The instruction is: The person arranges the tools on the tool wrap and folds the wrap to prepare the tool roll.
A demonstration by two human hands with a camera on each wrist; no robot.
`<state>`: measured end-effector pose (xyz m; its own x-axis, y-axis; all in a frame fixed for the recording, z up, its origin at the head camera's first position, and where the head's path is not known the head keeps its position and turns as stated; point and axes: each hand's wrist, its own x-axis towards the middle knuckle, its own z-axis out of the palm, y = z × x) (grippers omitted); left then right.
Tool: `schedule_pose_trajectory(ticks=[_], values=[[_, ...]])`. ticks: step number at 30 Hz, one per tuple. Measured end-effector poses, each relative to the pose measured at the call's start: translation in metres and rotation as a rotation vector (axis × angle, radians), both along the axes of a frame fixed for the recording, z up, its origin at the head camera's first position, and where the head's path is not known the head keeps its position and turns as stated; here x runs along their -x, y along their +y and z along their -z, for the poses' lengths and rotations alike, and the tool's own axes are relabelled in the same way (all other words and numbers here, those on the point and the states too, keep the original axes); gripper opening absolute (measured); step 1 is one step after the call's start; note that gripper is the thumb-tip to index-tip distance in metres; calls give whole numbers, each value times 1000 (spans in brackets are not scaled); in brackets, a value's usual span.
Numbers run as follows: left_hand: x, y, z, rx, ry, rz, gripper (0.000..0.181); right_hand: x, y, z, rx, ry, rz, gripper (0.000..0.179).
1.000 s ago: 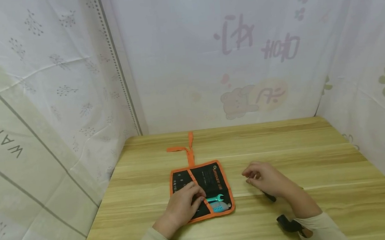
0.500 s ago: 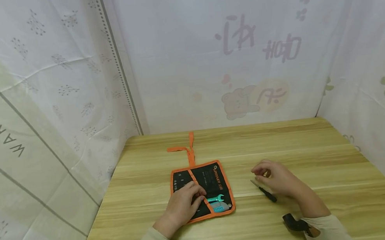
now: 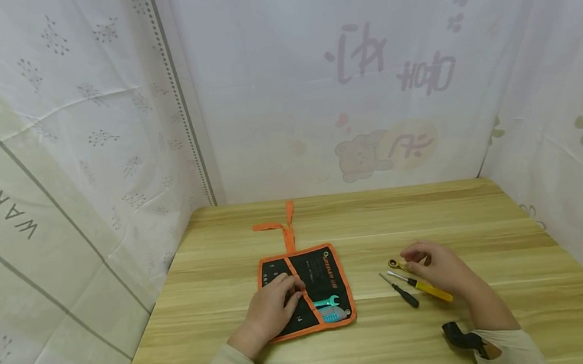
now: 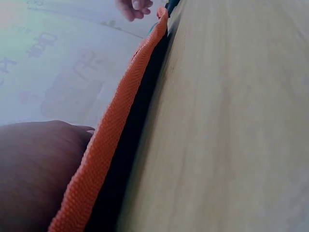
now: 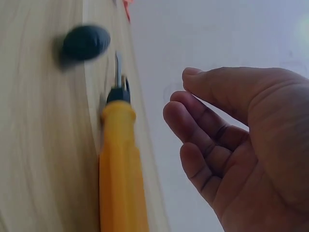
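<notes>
A black tool pouch (image 3: pixel 318 274) with orange trim lies unrolled on the table. My left hand (image 3: pixel 271 305) rests on its pocket side, fingers loosely bent by the orange pocket edge. Out of that pocket stick a teal open-end wrench (image 3: pixel 328 301) and a grey-and-blue tool handle (image 3: pixel 333 314). My right hand (image 3: pixel 441 265) hovers over the tools to the right, fingers slightly bent and holding nothing, as the right wrist view shows. Beneath it lie a yellow-handled screwdriver (image 5: pixel 120 169), a black-handled screwdriver (image 3: pixel 406 296) and a gold ring-ended wrench (image 3: pixel 395 263), partly hidden by the hand.
An orange tie strap (image 3: pixel 289 235) runs from the pouch's far edge toward the back of the wooden table (image 3: pixel 218 296). Patterned white curtains (image 3: pixel 281 88) enclose the back and both sides.
My right hand has moved right, uncovering the black screwdriver, then the yellow one and the gold wrench. My left hand has shifted slightly left and up along the pocket edge.
</notes>
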<state>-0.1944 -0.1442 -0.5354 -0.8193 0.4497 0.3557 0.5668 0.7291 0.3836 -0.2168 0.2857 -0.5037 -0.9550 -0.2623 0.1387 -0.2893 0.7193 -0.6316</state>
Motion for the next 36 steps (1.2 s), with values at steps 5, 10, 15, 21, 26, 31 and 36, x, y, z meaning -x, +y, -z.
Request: schedule_pose_trajectory(ticks=[5,10,15,21,26,31,36], values=[[1,-1,-1,11,-18,5,19,-1,19,0,-2,12,49,22],[1,-2,0,50,-33,5,24,-2,41,4,-15,29,82,25],[1,-2,1,47,-36,11,24,-3,54,7,-30,8,110,27],[1,-1,2,52,-8,16,25,-5,55,6,-46,-27,124,27],[2,-1,1,38,-11,17,22,-6,54,8,-16,-69,113,24],[3,-2,2,31,-33,4,21,-7,54,8,-16,-130,102,23],[3,-1,2,35,-36,-10,19,-9,54,7,-55,-156,79,23]])
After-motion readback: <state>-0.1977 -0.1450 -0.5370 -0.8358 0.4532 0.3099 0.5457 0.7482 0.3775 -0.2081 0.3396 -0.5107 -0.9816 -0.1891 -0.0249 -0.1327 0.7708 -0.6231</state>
